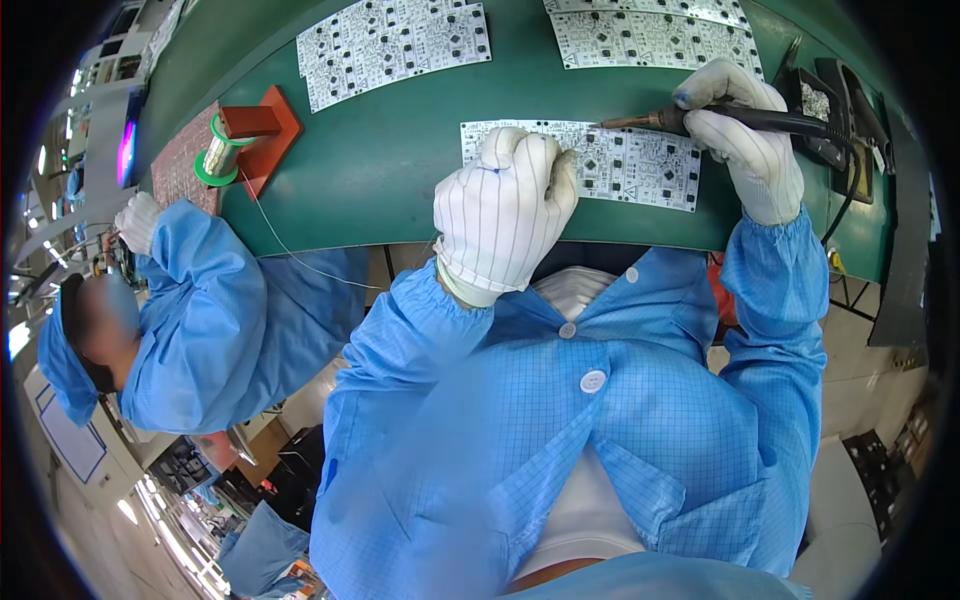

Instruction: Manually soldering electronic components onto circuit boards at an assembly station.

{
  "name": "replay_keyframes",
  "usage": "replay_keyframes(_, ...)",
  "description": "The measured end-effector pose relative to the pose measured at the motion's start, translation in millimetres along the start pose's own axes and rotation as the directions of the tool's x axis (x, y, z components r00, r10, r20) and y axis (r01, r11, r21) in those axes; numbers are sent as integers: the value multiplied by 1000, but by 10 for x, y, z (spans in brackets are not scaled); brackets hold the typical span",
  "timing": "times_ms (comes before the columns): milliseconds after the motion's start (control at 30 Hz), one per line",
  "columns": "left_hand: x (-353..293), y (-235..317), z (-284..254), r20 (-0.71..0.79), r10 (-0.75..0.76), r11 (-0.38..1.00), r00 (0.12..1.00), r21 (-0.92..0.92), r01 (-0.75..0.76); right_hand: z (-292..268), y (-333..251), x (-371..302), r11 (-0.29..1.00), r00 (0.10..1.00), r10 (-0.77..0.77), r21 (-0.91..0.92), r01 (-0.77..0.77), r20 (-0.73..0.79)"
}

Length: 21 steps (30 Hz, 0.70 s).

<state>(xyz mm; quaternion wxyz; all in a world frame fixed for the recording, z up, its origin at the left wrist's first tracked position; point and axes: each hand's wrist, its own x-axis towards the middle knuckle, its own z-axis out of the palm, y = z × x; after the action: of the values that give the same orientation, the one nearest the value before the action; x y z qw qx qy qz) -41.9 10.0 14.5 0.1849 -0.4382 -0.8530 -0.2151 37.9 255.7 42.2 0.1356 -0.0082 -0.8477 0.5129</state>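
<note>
Striped white work gloves cover both my hands. My right hand [745, 140] grips a soldering iron [650, 120], its tip pointing left over a white circuit board [645, 165] on the bench. My left hand [505, 210] is closed above the board's left part, fingers bent together near the iron's tip. From a green-ended spool, thin solder wire [290, 250] runs down toward my left sleeve and wrist. The part in my left fingers is hidden by the glove. The glove also hides some of the board.
The spool [222, 152] sits on a red-brown stand [275, 140] at left. More circuit boards [395, 50] lie at the far side, with another group [655, 35] farther right. A dark iron holder [815, 110] stands at right; the iron's cable [858, 180] hangs beside it. A co-worker [220, 320] sits at left.
</note>
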Motion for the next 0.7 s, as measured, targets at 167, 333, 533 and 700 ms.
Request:
replay_keyframes(167,26,1,37,-14,5,999,1000,-43,-5,-13,61,51,773,864,-493,-402,490,106)
replay_keyframes(333,213,-197,-38,58,-7,993,998,-119,14,-12,67,42,776,856,-511,-383,501,84)
replay_keyframes(533,778,-429,74,522,209,969,827,-224,-103,-130,-58,-72,996,995,89,-2,-89,-48)
replay_keyframes(700,962,-525,70,731,363,885,578,-464,31,-44,-67,-67,988,990,-140,-66,140,5)
